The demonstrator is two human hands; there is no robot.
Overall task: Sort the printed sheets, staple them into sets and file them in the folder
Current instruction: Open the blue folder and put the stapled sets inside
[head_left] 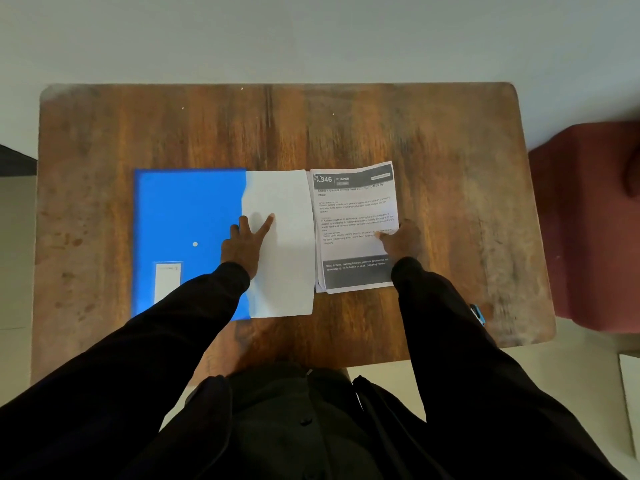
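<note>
Past my sleeves (194,306), left hand (244,245) flat pins the blank sheet (287,265); right hand (403,240) hold on the printed stack (353,209) unclear; peel singly.

left hand (242,249) on blank sheet (285,271) | right hand (401,240) on printed stack (353,209)

Worn, streaky wooden table (433,133), glossy blue plastic folder (187,209), matt printed paper sheets (356,233).
</note>
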